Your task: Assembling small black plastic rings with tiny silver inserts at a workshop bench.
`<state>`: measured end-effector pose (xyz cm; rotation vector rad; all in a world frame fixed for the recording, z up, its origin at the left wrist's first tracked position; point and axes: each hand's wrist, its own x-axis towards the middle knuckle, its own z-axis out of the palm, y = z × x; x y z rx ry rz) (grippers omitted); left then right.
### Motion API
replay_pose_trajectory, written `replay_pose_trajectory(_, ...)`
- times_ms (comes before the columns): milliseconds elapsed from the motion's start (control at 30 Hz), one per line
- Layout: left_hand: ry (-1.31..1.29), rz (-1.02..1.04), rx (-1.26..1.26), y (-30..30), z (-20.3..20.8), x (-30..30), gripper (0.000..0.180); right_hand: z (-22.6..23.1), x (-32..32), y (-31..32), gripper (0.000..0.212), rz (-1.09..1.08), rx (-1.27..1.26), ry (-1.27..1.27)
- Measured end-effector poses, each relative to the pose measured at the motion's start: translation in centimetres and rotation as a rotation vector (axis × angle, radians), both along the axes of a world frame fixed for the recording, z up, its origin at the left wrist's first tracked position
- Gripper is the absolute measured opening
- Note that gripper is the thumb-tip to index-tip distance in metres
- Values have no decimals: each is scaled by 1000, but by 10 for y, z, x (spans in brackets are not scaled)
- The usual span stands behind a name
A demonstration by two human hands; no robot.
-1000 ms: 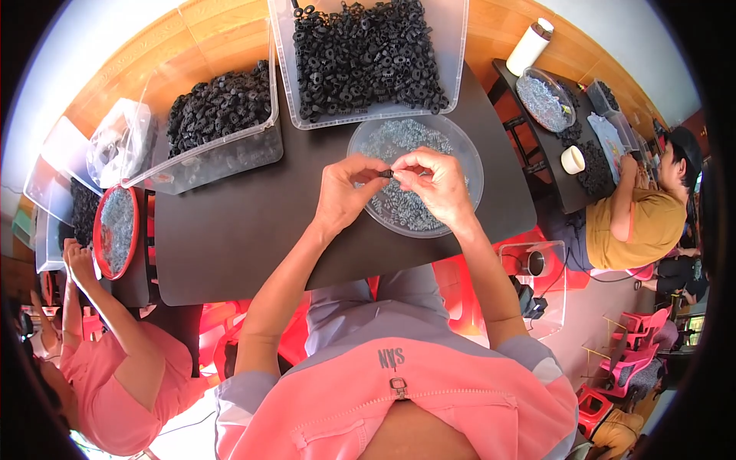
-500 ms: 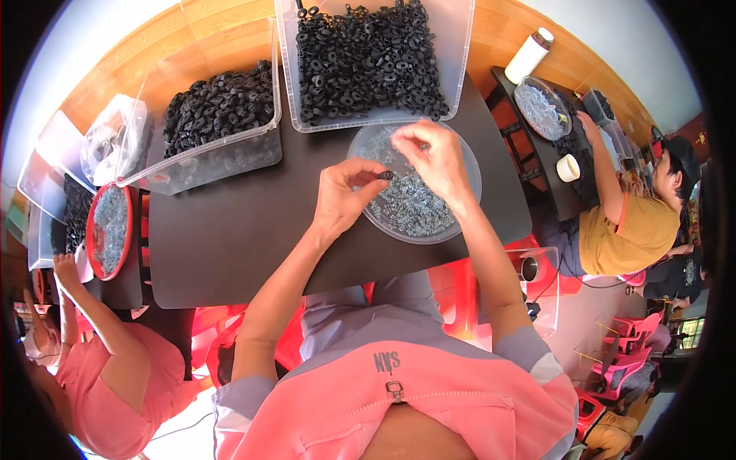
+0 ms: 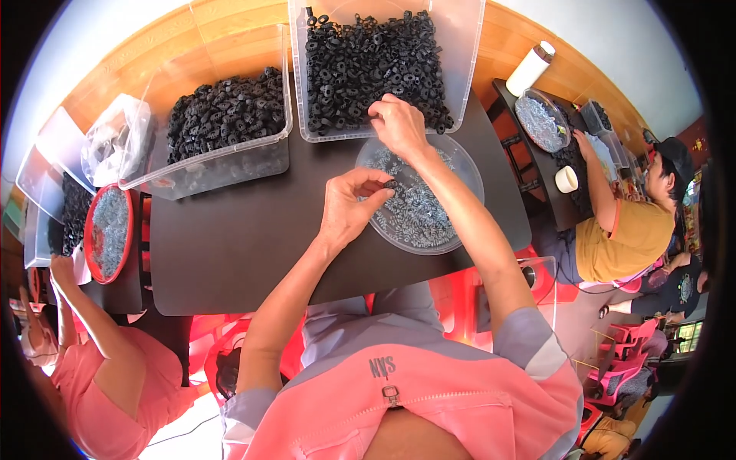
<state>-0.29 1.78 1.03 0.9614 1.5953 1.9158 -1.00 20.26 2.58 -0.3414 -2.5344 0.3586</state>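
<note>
My left hand (image 3: 351, 205) is closed in a pinch on a small black plastic part (image 3: 390, 185), held over the left side of a clear round tub (image 3: 478, 201). Many small silvery pieces (image 3: 420, 218), seemingly little springs, lie in that tub. Farther up, my right hand (image 3: 403, 130) reaches over the near rim of a clear plastic bin (image 3: 468, 77) full of black ring-shaped parts (image 3: 376, 65). Its fingers are curled together at the pile's near edge; whatever may be between them is hidden.
Left of that bin stands another clear bin (image 3: 230, 170) heaped with black parts (image 3: 226, 115). All rest on a dark table (image 3: 245, 238). A person in pink (image 3: 126, 368) works by a red basin (image 3: 90, 230) at left; a person in mustard (image 3: 625, 245) works at a right-hand table.
My right hand has moved from above the round tub up to the near edge of the ring parts in the far bin. My left hand still pinches the black part, slightly lower in view.
</note>
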Motion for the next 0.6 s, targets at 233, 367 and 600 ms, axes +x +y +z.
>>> replay_pose_trajectory(233,16,-9,0,1,-2,0,17,-4,-3,-2,9,4,41,26)
replay_pose_trajectory(367,4,-8,1,1,-3,0,17,-1,-4,-1,8,13,94,-32)
replay_pose_trajectory(600,-53,-4,10,0,-3,0,17,-3,11,13,7,119,152,-18)
